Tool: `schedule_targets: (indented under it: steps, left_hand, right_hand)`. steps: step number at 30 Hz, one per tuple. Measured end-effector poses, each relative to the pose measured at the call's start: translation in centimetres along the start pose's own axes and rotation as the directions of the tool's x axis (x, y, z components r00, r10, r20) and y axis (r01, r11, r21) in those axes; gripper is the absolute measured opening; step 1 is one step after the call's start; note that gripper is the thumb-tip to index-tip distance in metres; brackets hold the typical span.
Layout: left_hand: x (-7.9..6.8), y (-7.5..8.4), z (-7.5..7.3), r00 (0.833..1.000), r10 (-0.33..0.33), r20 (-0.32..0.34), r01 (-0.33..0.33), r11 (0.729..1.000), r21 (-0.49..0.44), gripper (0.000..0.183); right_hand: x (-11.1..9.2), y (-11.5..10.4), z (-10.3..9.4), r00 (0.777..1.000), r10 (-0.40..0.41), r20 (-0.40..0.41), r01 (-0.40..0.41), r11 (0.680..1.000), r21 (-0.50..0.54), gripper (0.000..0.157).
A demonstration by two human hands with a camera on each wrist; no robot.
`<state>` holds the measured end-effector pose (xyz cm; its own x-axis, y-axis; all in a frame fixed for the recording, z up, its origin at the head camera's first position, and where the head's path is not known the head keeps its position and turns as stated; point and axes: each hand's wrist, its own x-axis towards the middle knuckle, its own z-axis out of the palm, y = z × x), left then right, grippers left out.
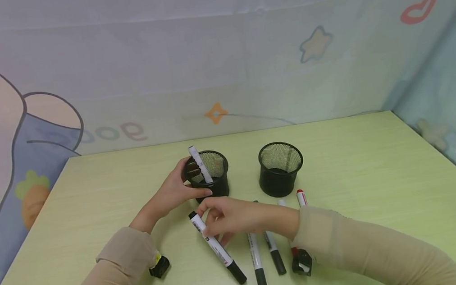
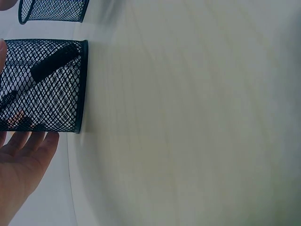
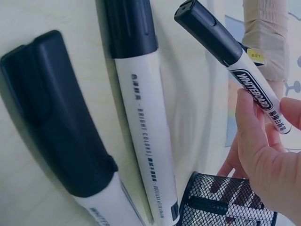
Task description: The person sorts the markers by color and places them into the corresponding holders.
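Note:
My left hand [image 1: 173,190] grips a black mesh pen cup [image 1: 221,184], thumb at the front and fingers round the far left side. One white marker [image 1: 200,163] leans inside this cup, its dark cap low, seen through the mesh in the left wrist view. In front of the cup, my right hand [image 1: 236,215] pinches a white whiteboard marker [image 3: 256,89] between thumb and fingers. That marker slants, with its black cap [image 1: 237,272] toward the near edge. Two more black-capped markers, one a white marker [image 1: 255,253], lie just right of it.
A second mesh cup [image 1: 279,183] stands to the right with nothing visible inside. Near it lies a red-capped marker [image 1: 301,198], partly hidden by the right sleeve [image 1: 342,236]. A printed cloth [image 1: 164,66] hangs behind the pale table [image 1: 355,158].

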<state>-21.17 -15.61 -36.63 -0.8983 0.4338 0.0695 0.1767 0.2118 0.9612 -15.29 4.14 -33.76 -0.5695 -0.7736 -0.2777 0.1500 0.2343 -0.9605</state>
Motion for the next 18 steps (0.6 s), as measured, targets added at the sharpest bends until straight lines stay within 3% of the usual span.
schedule_targets:
  steps: [18]
  left_hand:
    - [0.1,0.2,-0.1,1.0,-0.014,-0.008,0.014,1.0,0.016,0.082]
  right_hand:
    - [-0.4,-1.2,-0.6,0.998,-0.054,-0.013,0.054,0.998,0.02,0.035]
